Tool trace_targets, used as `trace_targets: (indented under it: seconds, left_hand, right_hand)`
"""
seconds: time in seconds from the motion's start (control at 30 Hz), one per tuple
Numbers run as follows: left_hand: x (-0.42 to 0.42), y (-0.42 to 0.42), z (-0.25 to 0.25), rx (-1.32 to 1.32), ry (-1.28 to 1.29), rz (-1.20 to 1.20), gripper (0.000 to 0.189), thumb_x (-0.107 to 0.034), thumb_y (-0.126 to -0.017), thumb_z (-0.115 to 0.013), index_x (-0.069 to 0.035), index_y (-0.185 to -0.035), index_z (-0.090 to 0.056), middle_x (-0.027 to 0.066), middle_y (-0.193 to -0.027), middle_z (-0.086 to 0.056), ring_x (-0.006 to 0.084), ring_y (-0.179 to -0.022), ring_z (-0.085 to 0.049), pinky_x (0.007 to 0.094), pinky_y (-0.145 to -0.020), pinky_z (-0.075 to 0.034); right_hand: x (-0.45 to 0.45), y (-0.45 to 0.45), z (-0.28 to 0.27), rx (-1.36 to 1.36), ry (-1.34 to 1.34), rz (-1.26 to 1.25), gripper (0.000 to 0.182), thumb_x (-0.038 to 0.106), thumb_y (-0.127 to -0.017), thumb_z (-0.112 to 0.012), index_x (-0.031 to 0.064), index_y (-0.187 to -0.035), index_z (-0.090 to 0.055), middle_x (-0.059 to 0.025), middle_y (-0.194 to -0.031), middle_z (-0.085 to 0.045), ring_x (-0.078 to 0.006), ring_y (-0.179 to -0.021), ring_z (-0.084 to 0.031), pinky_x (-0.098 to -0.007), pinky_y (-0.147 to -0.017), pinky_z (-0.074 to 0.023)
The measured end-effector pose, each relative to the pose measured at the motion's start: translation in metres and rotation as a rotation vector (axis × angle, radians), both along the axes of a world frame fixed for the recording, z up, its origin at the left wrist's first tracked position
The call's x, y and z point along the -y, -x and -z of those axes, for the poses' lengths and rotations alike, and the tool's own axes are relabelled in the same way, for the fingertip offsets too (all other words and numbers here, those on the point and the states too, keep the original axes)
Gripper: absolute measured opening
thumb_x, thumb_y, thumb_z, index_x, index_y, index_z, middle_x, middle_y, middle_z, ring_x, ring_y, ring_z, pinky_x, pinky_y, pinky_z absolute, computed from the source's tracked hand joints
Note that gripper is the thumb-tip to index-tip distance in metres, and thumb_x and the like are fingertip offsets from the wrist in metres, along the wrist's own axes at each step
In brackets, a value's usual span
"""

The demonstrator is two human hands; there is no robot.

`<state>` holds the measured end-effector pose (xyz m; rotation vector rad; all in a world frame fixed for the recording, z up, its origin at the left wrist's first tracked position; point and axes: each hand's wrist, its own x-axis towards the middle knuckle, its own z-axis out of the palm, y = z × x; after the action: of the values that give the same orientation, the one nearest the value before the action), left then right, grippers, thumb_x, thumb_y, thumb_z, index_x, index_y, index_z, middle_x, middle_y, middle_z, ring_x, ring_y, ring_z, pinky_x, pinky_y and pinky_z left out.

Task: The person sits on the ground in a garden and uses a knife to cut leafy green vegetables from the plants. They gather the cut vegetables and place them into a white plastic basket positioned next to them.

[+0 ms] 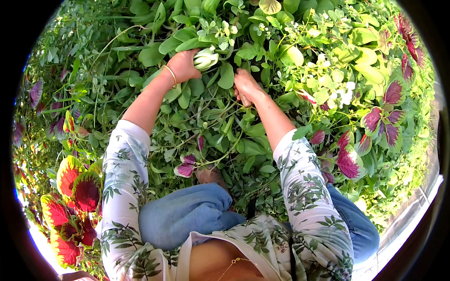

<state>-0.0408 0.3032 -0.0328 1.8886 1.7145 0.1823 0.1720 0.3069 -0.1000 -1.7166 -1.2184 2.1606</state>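
Around the pale stalks of a leafy green plant [205, 58], my left hand [183, 66] is closed, its thumb pointing right; the cut or bunched white-green end faces right. To the right and slightly lower, my right hand [246, 84] grips a brown handle [245, 100], which sticks out below the fist. The tool's far end is hidden among the leaves, so its kind cannot be told. A broad green leaf [226, 76] hangs between the two hands.
Dense green leaves and stems surround both hands. Red and yellow-green coleus [87, 191] grows at the lower left, purple coleus [381, 123] at the right. White flowers [346, 93] stand right of my right hand. A pale paved edge [404, 214] runs along the lower right.
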Motion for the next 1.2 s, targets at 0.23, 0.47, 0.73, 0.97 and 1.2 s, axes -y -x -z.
trace_targets:
  seconds: [0.23,0.47,0.73,0.97,1.2]
  left_hand:
    - [-0.015,0.012,-0.023,0.313,0.365,-0.06,0.06,-0.007,-0.056,-0.072,-0.001,-0.113,-0.056,0.0051,-0.096,-0.061,0.0123,-0.087,-0.054,0.0252,-0.084,-0.044]
    - [-0.014,0.008,-0.046,0.584,0.415,-0.223,0.062,-0.005,-0.057,-0.073,0.0,-0.116,-0.054,0.0015,-0.102,-0.059,0.0126,-0.092,-0.054,0.0259,-0.087,-0.042]
    - [0.017,-0.012,-0.084,0.836,0.614,-0.121,0.067,-0.001,-0.058,-0.074,-0.001,-0.121,-0.051,0.0016,-0.108,-0.06,0.0118,-0.097,-0.053,0.026,-0.091,-0.042]
    - [0.064,-0.027,-0.158,0.907,0.267,0.06,0.07,-0.018,-0.049,-0.075,0.005,-0.113,-0.058,0.014,-0.121,-0.053,0.0204,-0.112,-0.048,0.0322,-0.097,-0.035]
    - [0.107,-0.073,-0.12,1.193,0.431,-0.049,0.065,-0.013,-0.059,-0.075,-0.001,-0.117,-0.049,0.0059,-0.108,-0.055,0.0159,-0.105,-0.05,0.0299,-0.095,-0.038]
  right_hand:
    - [-0.022,-0.014,0.008,-0.297,-0.194,0.413,0.027,0.004,-0.078,-0.059,0.0031,-0.104,-0.056,-0.0047,-0.072,-0.059,-0.0127,-0.045,-0.049,-0.0269,-0.039,-0.0436]
    - [-0.026,-0.011,0.005,-0.528,-0.138,0.465,0.022,0.006,-0.07,-0.074,0.0053,-0.086,-0.06,-0.0009,-0.063,-0.057,-0.0101,-0.048,-0.05,-0.0261,-0.042,-0.0421]
    - [0.019,-0.055,-0.106,-0.453,-0.707,0.515,0.049,-0.001,-0.074,-0.072,-0.0022,-0.118,-0.051,-0.0079,-0.097,-0.06,-0.0068,-0.065,-0.056,-0.0193,-0.045,-0.0447]
    - [0.049,-0.099,-0.184,-0.343,-0.642,0.124,0.043,-0.002,-0.073,-0.07,-0.0076,-0.113,-0.053,-0.0045,-0.086,-0.06,-0.0061,-0.067,-0.055,-0.019,-0.059,-0.0451]
    - [0.098,-0.068,-0.18,-0.495,-0.241,0.314,0.043,0.005,-0.076,-0.069,-0.0065,-0.112,-0.05,-0.0038,-0.075,-0.058,-0.0081,-0.052,-0.053,-0.0211,-0.045,-0.0439]
